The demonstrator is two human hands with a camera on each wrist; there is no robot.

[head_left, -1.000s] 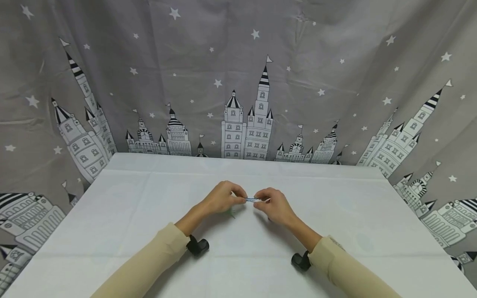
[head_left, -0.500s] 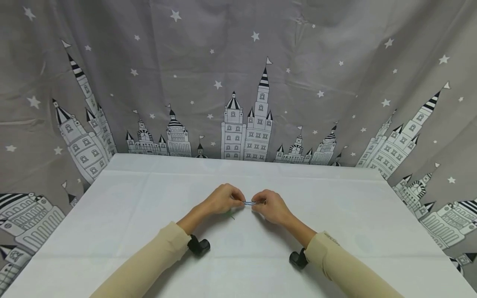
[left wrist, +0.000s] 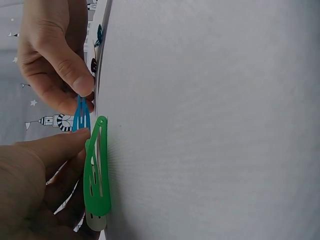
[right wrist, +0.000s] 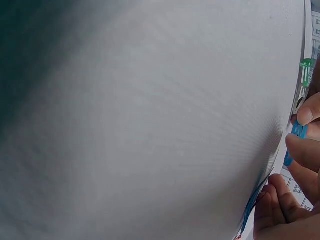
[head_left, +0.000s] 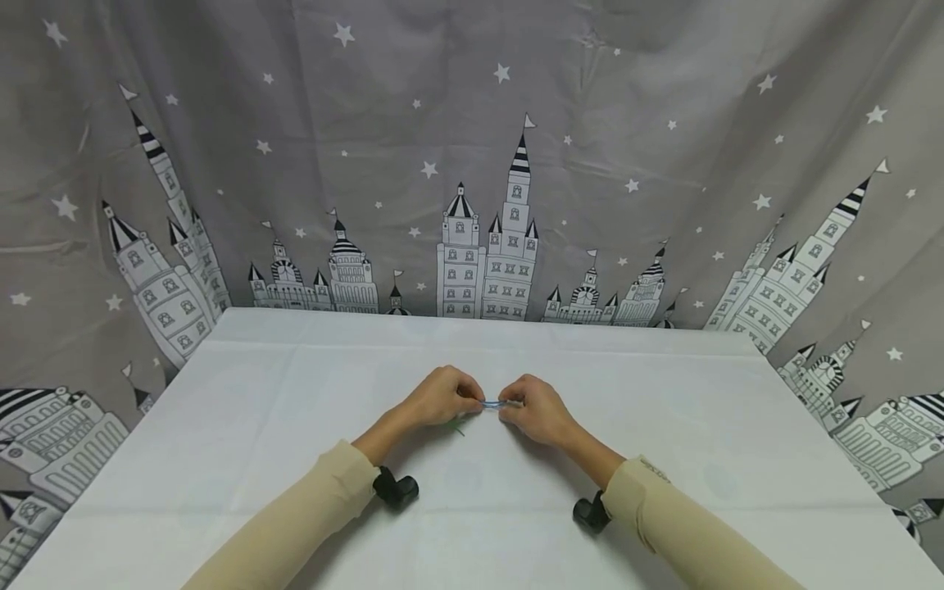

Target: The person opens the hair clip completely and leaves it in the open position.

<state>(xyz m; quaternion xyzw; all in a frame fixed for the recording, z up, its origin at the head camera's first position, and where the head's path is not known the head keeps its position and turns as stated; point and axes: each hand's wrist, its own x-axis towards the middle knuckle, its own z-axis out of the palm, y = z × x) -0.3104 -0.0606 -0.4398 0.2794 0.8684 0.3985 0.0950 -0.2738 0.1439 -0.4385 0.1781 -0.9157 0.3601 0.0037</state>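
Note:
Between both hands is a blue snap hair clip (head_left: 492, 404), pinched at either end. My left hand (head_left: 440, 396) has thumb and fingertips on its left end; my right hand (head_left: 541, 410) grips the other. The left wrist view shows the blue clip (left wrist: 81, 116) with slots along it, its ends covered by fingertips. Right beside the left fingers is a green snap clip (left wrist: 101, 172), overlapping a pale clip (left wrist: 95, 221). In the head view the left hand mostly hides the green clip (head_left: 459, 424).
Close under the right hand is a thin blue item (right wrist: 249, 207) with dark strands and a reddish tip. A small teal piece (left wrist: 99, 35) lies beyond the hands. A white cloth (head_left: 472, 524) covers the table, and a grey castle-print curtain (head_left: 369, 123) hangs behind.
Both hands have come down slightly with the blue clip, and the right hand has shifted a little left, narrowing the gap. In the last half second they barely move.

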